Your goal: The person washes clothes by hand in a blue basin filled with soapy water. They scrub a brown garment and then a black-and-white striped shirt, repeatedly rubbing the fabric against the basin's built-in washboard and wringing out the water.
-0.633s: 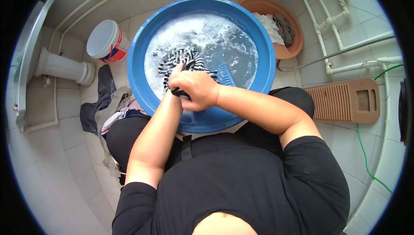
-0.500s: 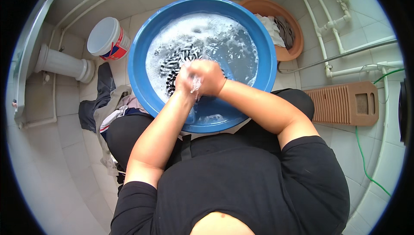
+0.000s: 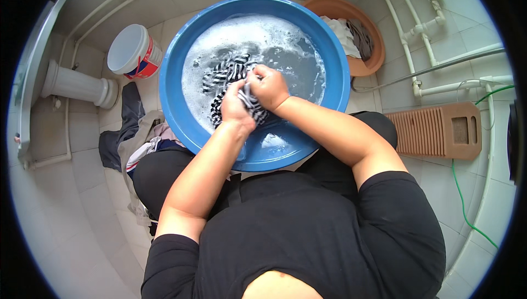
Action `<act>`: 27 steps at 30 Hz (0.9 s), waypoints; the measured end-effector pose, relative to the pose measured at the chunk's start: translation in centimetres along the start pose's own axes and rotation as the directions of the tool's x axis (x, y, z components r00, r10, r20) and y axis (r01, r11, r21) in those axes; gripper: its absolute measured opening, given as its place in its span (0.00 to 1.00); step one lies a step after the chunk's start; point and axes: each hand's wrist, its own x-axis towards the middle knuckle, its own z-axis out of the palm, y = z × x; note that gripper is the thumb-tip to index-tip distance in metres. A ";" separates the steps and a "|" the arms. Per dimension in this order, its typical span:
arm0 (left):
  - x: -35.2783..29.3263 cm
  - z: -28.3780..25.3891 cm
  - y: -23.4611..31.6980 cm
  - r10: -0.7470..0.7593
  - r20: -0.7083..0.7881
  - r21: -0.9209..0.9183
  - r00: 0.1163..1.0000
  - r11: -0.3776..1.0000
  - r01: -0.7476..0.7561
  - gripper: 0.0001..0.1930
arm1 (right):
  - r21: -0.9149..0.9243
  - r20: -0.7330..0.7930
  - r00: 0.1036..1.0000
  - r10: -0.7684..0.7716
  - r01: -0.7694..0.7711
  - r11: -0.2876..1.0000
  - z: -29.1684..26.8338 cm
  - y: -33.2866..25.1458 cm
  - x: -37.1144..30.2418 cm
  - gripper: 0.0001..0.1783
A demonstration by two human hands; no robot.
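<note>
A large blue basin (image 3: 336, 88) in front of me holds sudsy water (image 3: 269, 27). In it lies a wet black-and-white striped garment (image 3: 226, 74), partly sunk in the water; its exact kind is hidden by folds. My left hand (image 3: 237, 107) is closed on a bunched part of the cloth at the near side of the basin. My right hand (image 3: 269, 86) makes a fist around another fold just to the right, close against the left. Striped cloth shows between and below both hands.
A white bucket (image 3: 129, 52) stands at the left behind a heap of clothes (image 3: 145, 134). An orange-brown basin (image 3: 359, 68) with clothes sits at the back right. A brown washboard (image 3: 420, 131) lies at the right, near pipes (image 3: 409, 52) and a green hose (image 3: 461, 200).
My hands were pressed together with foam between them and blurred. Now they are slightly apart, and more striped cloth shows in and below them.
</note>
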 end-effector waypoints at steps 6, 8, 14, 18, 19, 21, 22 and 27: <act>4.3 -5.7 0.0 -0.144 0.350 -0.007 0.926 0.988 0.156 0.18 | 0.063 0.235 0.895 -0.379 0.375 0.925 -0.4 -5.2 -3.6 0.10; 0.1 0.0 0.3 -0.077 0.053 0.069 0.996 0.995 0.074 0.19 | 0.023 0.095 0.963 -0.253 0.252 0.967 -0.3 -1.8 -1.3 0.13; -3.0 1.6 2.0 -0.357 0.213 0.510 0.909 0.835 0.209 0.14 | -0.126 0.216 0.976 -0.013 0.041 0.991 -3.4 2.3 3.9 0.22; -1.0 0.2 4.7 -0.159 0.471 0.242 0.868 0.969 0.046 0.17 | 0.293 0.683 0.730 0.031 -0.313 0.904 -5.3 4.4 4.5 0.28; -0.6 0.2 5.6 -0.077 0.532 0.074 0.843 0.996 0.044 0.18 | 0.230 0.676 0.735 0.045 -0.269 0.935 -4.7 5.6 4.0 0.29; 0.5 -1.3 7.3 0.034 0.449 -0.141 0.893 0.989 0.033 0.22 | -0.049 0.755 0.632 0.175 -0.212 0.976 -5.6 4.2 4.7 0.27; 0.3 -1.4 7.5 0.044 0.312 -0.228 0.949 0.973 0.030 0.26 | -0.056 0.711 0.637 0.298 -0.370 0.927 -5.9 3.6 5.0 0.21; 1.8 -2.8 3.9 0.011 0.207 -0.229 0.978 0.973 0.037 0.26 | 0.387 0.311 0.689 0.654 -0.721 0.576 -7.3 10.2 6.3 0.18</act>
